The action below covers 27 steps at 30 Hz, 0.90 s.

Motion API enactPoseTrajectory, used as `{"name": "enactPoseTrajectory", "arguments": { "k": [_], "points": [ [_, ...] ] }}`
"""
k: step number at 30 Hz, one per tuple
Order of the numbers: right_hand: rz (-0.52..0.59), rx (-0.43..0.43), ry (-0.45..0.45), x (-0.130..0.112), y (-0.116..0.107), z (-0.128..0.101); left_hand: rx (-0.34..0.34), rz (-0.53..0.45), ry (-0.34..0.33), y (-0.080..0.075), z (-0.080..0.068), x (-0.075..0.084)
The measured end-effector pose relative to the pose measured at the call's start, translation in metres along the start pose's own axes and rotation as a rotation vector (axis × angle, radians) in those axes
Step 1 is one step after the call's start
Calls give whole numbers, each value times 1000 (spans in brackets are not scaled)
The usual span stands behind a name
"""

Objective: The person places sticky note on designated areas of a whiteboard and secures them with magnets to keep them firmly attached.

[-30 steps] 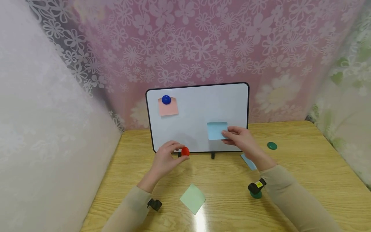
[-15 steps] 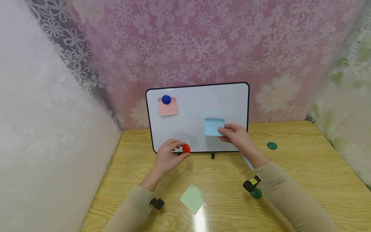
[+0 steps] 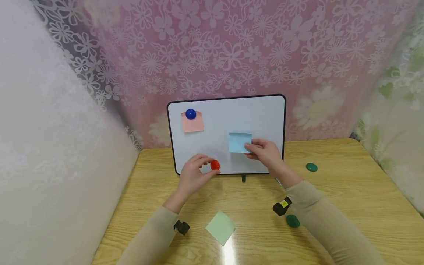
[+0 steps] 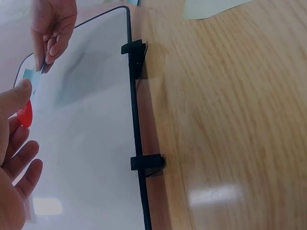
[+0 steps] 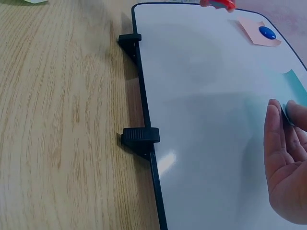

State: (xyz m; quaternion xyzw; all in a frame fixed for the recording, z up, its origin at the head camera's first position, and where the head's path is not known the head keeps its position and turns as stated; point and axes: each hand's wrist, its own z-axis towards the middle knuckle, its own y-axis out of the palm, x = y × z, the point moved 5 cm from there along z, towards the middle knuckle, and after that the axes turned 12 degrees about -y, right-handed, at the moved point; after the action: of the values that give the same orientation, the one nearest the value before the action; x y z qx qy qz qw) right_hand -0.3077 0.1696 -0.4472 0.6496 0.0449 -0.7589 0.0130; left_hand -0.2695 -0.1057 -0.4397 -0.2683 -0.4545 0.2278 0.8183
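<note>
Head view: left hand (image 3: 193, 173) grip pinches red magnet (image 3: 215, 165); right hand (image 3: 266, 154) grip pinches blue note (image 3: 240, 142) against whiteboard (image 3: 225, 117).

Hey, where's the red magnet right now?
In the head view the red magnet is pinched in the left hand, in front of the whiteboard near its lower edge, left of the blue note.

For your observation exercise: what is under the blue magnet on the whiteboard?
A pink sticky note lies under the blue magnet, pinned against the whiteboard. The note's top middle, beneath the magnet, is covered.
</note>
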Motion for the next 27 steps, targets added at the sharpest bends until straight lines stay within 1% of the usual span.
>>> {"name": "enactPoseTrajectory", "arguments": {
  "k": [7, 12, 18, 27],
  "points": [
    [-22, -3, 4, 1, 5, 4, -10, 45, -1, 1, 8, 1],
    [-11, -3, -6, 2, 8, 5, -9, 59, 17, 1, 9, 1],
    [-19, 10, -16, 3, 11, 6, 4, 63, 34, 0, 11, 4],
    [-26, 18, -7, 0, 15, 10, 39, 69, 63, -1, 22, 12]
  ]
}}
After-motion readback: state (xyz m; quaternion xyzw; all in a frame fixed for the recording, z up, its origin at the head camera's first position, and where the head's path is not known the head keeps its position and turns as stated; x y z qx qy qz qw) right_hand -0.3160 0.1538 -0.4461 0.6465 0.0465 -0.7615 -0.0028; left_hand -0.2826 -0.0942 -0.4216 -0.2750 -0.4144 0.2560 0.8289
